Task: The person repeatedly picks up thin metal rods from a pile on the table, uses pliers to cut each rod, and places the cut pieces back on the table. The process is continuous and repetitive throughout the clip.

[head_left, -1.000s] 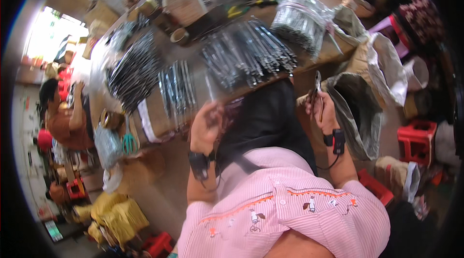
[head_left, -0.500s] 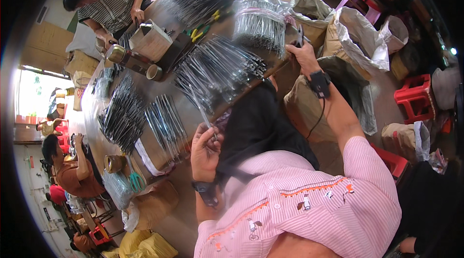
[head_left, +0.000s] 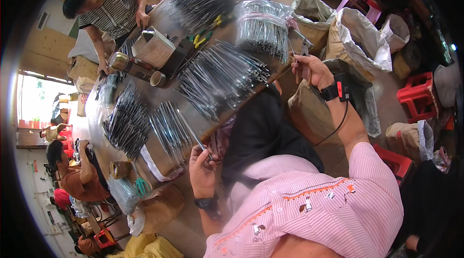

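My left hand (head_left: 202, 171) is closed around one end of a thin, shiny metal strip (head_left: 191, 130). The strip's far end points over the table beside a small row of similar strips (head_left: 166, 125). Off the table's right edge, my right hand (head_left: 313, 70) grips a small tool that looks like pliers (head_left: 303, 47), its grey jaws upward and its handles partly covered by my fingers. A wide heap of silvery strips (head_left: 220, 76) lies between my hands. Beyond my right hand stands a bundle in clear plastic (head_left: 262, 30).
A dark heap of strips (head_left: 126, 120) and another pile (head_left: 200, 4) cover more of the table. A flask (head_left: 126, 62), a carton (head_left: 153, 47) and yellow-handled pliers (head_left: 200, 40) lie farther back. Open sacks (head_left: 355, 40) stand at right; a co-worker (head_left: 108, 9) sits across.
My left hand has drawn the strip down and left, from the wide heap toward the small row. My right hand has turned at the wrist and shifted down a little, showing more of the tool.
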### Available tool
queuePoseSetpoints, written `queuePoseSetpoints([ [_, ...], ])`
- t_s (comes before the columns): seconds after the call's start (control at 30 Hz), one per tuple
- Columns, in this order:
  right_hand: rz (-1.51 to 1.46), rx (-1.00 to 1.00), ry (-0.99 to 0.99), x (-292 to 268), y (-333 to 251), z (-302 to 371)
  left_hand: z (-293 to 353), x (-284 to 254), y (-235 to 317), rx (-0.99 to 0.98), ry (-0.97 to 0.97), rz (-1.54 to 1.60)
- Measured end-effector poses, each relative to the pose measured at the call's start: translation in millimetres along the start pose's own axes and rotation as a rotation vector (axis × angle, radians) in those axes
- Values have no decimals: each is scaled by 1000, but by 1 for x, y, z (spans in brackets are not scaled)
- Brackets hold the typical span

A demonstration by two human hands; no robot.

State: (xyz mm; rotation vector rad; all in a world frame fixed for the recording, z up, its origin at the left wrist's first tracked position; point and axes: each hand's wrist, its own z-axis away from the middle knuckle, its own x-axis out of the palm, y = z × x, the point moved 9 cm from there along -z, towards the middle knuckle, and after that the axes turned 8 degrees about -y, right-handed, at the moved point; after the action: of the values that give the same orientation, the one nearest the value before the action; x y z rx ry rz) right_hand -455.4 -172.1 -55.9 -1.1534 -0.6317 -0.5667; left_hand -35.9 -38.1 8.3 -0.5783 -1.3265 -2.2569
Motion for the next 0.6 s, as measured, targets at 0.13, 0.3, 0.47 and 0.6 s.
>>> queuePoseSetpoints([
  [0.13,-151,3,-35,-1,-5,-35,-8,23,-7,8,-142,-7],
  [0.3,-140,-3,-12,3,-1,-40,-14,46,-18,28,-209,-117],
  [0.47,125,-25,-94,46,19,14,-20,50,-32,-45,-241,-163],
  [0.6,233,-40,-50,89,36,53,-28,61,-51,-111,-296,-228],
])
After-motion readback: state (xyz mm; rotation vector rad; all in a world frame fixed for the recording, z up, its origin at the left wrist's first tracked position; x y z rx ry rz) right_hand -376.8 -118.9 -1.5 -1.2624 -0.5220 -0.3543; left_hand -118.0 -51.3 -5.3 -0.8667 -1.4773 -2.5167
